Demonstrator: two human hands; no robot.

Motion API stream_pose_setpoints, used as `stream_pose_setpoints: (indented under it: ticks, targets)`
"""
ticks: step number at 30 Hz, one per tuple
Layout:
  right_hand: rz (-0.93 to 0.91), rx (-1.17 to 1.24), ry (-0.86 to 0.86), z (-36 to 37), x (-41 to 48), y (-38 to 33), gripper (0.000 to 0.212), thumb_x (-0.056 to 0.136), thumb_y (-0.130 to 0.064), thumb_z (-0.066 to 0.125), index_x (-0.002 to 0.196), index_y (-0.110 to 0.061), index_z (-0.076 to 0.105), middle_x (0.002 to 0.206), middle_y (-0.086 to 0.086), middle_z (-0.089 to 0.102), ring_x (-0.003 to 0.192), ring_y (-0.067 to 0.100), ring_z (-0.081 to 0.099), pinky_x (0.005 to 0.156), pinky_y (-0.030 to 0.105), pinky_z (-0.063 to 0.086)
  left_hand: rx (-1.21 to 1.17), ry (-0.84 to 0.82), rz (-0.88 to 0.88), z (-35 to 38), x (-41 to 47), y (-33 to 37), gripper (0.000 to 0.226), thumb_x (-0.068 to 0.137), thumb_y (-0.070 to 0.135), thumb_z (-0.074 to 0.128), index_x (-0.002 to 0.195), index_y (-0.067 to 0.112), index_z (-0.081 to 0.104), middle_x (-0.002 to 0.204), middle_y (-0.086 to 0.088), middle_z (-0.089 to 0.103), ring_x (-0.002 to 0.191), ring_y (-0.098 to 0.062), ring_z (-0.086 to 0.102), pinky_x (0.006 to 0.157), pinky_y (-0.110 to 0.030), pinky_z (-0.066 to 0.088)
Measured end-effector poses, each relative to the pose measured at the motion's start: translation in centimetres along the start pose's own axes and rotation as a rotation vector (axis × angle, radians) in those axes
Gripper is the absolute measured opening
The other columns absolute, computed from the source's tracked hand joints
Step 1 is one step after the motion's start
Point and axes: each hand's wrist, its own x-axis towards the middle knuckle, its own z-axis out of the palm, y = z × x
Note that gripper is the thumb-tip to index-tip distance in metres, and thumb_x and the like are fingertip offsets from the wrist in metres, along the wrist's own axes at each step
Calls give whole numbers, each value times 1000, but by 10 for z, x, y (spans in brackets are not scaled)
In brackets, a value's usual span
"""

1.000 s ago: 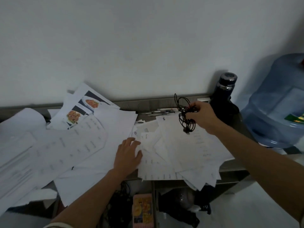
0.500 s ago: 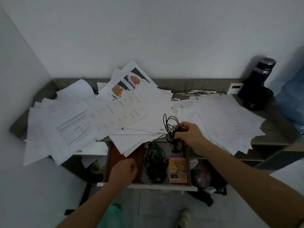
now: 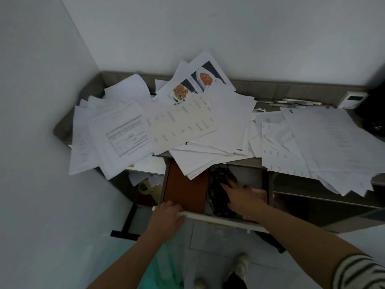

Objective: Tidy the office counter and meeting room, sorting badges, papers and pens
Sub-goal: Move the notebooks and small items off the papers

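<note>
The tangled black cord (image 3: pixel 218 190), held above the pulled-out white drawer (image 3: pixel 218 219) a moment ago, is now laid inside under the spread right hand (image 3: pixel 243 198). The drawer front is gripped by the left hand (image 3: pixel 166 215). The loose white papers (image 3: pixel 187 126) are left unsorted on the grey worktop (image 3: pixel 291 91).

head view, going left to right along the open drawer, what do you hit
left hand gripping the drawer front → brown board → black cable tangle → right hand

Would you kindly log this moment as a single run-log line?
left hand: grips drawer front | right hand: at black cables in drawer | papers: unsorted on counter
</note>
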Motion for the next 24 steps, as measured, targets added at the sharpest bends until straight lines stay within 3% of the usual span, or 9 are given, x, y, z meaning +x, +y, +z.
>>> stream_pose_setpoints:
  ticks: [2,6,8,11,13,16,19,21,24]
  targets:
    - [127,-18,33,0,11,11,77,89,-37,47,154,-28,6,159,8,14,139,36,27,107,59,30,26,-25,-2,-1,-1,-1,71,77,64,15,116,26,62,111,0,58,105,-19,54,86,-30,39]
    - [187,36,118,-1,33,38,58,93,-45,45,145,-21,34,136,7,51,119,28,51,97,39,46,48,-35,-2,1,3,-3,38,93,48,42,118,26,61,114,0,58,107,-20,53,90,-32,38]
    - [170,65,78,-3,33,40,73,85,-56,50,147,-24,29,139,9,48,122,31,49,98,46,46,63,-29,3,1,3,-5,34,94,46,44,118,27,60,113,0,57,107,-20,52,90,-31,38]
    - [96,58,65,-4,28,35,107,65,-73,52,151,-39,-1,155,7,27,138,33,31,106,53,36,123,-39,29,-1,3,-4,34,93,47,43,117,28,58,112,3,56,107,-18,52,91,-31,37]
    - [55,99,82,-14,11,25,113,61,-73,58,148,-46,-8,159,7,17,142,34,22,109,54,32,148,-67,43,-4,4,-2,35,90,46,45,119,30,57,113,4,54,109,-17,50,94,-31,36]
    - [54,138,184,-29,-23,14,93,77,-58,63,151,-45,8,157,7,20,141,30,25,110,46,30,160,-97,60,-6,4,2,35,89,43,48,120,31,56,116,4,53,112,-17,49,97,-34,36]
    - [11,78,287,-26,-58,9,73,84,-60,56,149,-38,29,150,1,35,135,22,34,107,38,32,194,-86,83,-8,8,5,29,93,35,46,119,30,57,117,3,55,111,-17,51,93,-32,38]
    - [-53,153,204,-16,-82,10,68,81,-67,56,139,-33,47,134,-3,52,121,15,48,99,31,41,243,-78,127,-11,11,7,29,93,30,45,118,27,59,115,2,57,107,-18,55,83,-28,39]
    - [-50,152,-46,2,-106,13,61,82,-69,54,127,-29,56,123,-4,61,108,15,57,80,26,45,288,-109,194,-16,11,9,25,90,25,48,110,22,64,106,-1,62,99,-20,60,71,-26,37]
